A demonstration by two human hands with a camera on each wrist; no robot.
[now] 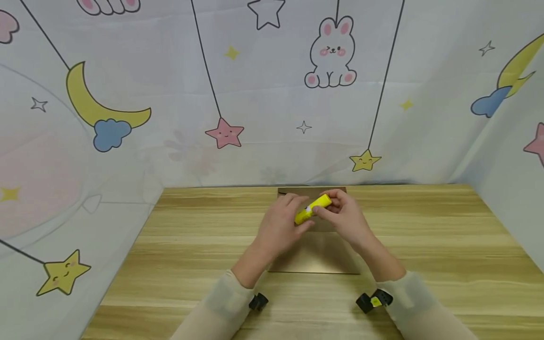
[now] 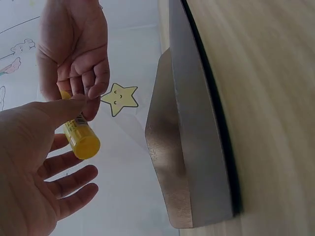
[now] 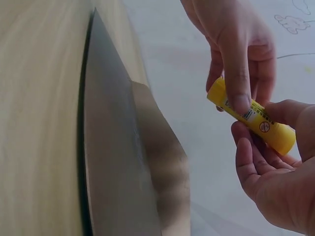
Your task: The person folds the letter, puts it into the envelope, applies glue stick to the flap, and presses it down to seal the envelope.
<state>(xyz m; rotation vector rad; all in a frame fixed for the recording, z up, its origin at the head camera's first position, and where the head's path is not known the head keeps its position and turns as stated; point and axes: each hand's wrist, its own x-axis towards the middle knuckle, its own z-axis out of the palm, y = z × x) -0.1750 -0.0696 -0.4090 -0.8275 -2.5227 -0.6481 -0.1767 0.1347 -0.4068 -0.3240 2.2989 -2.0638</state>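
Note:
A yellow glue stick [image 1: 321, 201] is held aslant in the air between both hands. My left hand [image 1: 278, 224] pinches its lower end, the thumb across the label in the right wrist view and the other fingers spread behind. My right hand [image 1: 350, 219] grips the upper end between thumb and fingertips. On the glue stick [image 3: 280, 139] a printed label and a barcode show. Below the hands lies a brown envelope [image 1: 314, 257], its far part partly hidden by them. Its flap [image 2: 165, 132] is unfolded, pointing away from me.
The envelope rests on a wood-grain table [image 1: 191, 255]. A white curtain [image 1: 272, 94] printed with stars, moons and a bunny hangs along the table's back edge and sides. Black straps [image 1: 374, 301] sit at the sleeve cuffs.

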